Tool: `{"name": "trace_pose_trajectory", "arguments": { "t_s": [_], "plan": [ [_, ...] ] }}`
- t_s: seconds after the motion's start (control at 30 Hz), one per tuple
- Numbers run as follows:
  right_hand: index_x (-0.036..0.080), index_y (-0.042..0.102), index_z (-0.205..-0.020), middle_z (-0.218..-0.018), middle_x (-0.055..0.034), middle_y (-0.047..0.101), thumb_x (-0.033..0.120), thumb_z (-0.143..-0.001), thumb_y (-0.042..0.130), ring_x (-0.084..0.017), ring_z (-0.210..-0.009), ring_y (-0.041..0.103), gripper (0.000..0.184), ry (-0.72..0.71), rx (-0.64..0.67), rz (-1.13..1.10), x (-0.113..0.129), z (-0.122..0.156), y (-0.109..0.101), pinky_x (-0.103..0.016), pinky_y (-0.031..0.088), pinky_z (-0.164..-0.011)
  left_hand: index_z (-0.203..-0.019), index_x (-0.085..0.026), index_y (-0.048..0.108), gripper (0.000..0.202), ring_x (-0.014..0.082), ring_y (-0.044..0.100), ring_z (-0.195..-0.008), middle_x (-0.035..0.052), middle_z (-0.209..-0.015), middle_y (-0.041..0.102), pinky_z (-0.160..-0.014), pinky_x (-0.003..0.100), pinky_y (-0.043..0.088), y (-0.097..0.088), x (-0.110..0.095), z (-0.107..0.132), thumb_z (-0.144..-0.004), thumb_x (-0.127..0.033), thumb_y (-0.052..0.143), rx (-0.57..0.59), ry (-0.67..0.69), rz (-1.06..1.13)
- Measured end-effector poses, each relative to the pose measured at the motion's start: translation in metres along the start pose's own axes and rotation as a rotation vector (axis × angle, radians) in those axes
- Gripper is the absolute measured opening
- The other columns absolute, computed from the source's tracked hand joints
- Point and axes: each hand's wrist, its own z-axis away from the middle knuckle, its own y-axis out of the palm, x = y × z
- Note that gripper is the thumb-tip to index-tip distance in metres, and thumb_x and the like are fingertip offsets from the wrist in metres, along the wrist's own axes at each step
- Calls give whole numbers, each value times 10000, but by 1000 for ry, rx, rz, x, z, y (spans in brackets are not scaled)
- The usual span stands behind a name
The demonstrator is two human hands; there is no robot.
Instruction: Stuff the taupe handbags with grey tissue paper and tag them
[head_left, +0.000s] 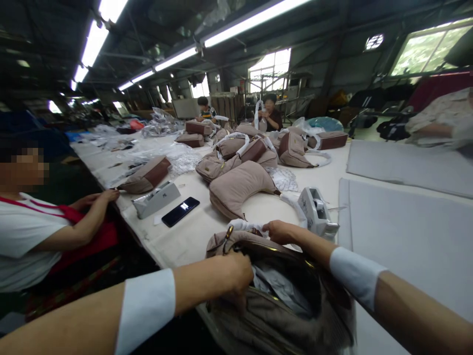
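Observation:
A taupe handbag (281,320) stands at the table's near edge with its gold zip undone, its mouth gaping upward. Crumpled pale stuffing (283,288) shows inside the dark lining. My left hand (236,271) is closed at the left end of the opening, on the near rim; its fingertips are partly hidden. At the far rim, my right hand (281,231) is closed on the bag beside its white-wrapped handle (244,225). Just beyond lies a curved taupe bag (242,190).
Several more taupe and brown bags (236,153) are heaped mid-table. A phone (181,212) lies near two grey tape dispensers (157,199) (318,212). White boards (406,246) cover the right. A co-worker (33,231) handles a bag at left; others sit farther back.

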Motion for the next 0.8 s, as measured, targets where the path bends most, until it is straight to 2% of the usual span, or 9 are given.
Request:
{"name": "trace_pose_trajectory", "arguments": {
  "t_s": [0.07, 0.17, 0.3, 0.37, 0.43, 0.53, 0.6, 0.7, 0.8],
  "plan": [
    [146, 587, -1217, -1025, -92, 685, 140, -668, 602, -206, -826, 637, 550, -57, 7, -51, -4, -10, 8, -250, 459, -691, -774, -127, 698, 205, 292, 644, -741, 149, -874, 690, -608, 382, 509, -1, -2, 16, -676, -307, 707, -50, 46, -43],
    [171, 593, -1210, -1057, -37, 678, 155, -698, 585, -174, -843, 627, 512, -151, 23, -110, -4, -16, 21, -226, 458, -715, -856, -172, 632, 101, 228, 640, -693, 72, -817, 679, -600, 346, 487, 9, -1, 34, -816, -186, 540, -129, 108, -67],
    [200, 652, -1105, -969, 25, 689, 191, -720, 580, -140, -809, 614, 391, -207, 15, -107, -1, -13, 23, -192, 445, -688, -886, -173, 538, 66, 179, 580, -610, 20, -739, 618, -559, 335, 433, 31, 5, 47, -829, -167, 505, -455, 241, -132],
    [183, 661, -1057, -916, 2, 683, 247, -734, 574, -153, -799, 603, 341, -180, -62, -49, 4, -2, 8, -208, 433, -670, -891, -164, 528, 79, 158, 532, -567, 9, -689, 574, -526, 327, 393, 39, 8, 51, -819, -153, 499, -652, 309, -171],
    [146, 673, -971, -845, -50, 667, 299, -721, 573, -190, -782, 591, 310, -132, -165, 45, 17, 18, -18, -247, 416, -652, -905, -156, 527, 94, 148, 506, -563, 7, -679, 551, -521, 322, 370, 42, 11, 52, -815, -150, 502, -775, 332, -186],
    [108, 670, -758, -687, -102, 615, 314, -649, 579, -227, -681, 566, 250, -36, -293, 197, 55, 56, -59, -291, 372, -585, -888, -164, 524, 72, 144, 484, -553, -1, -664, 530, -518, 318, 352, 42, 15, 47, -818, -150, 511, -863, 318, -202],
    [130, 644, -655, -569, -66, 562, 339, -618, 571, -180, -555, 520, 225, 48, -253, 211, 85, 77, -73, -264, 324, -495, -864, -172, 524, 43, 145, 478, -546, -7, -651, 522, -519, 318, 347, 42, 17, 42, -824, -156, 516, -915, 315, -206],
    [160, 637, -647, -517, -14, 532, 385, -627, 554, -116, -464, 464, 241, 135, -77, 46, 112, 90, -65, -211, 272, -405, -822, -181, 529, 51, 151, 522, -615, 5, -681, 558, -567, 320, 379, 42, 17, 37, -840, -145, 499, -1002, 335, -170],
    [150, 673, -733, -579, -33, 599, 410, -681, 553, -131, -492, 519, 291, 90, 11, 98, 107, 81, -32, -202, 317, -411, -802, -186, 542, 116, 138, 501, -594, 3, -658, 555, -550, 310, 369, 41, 16, 41, -857, -121, 463, -995, 353, -178]
  ]
}}
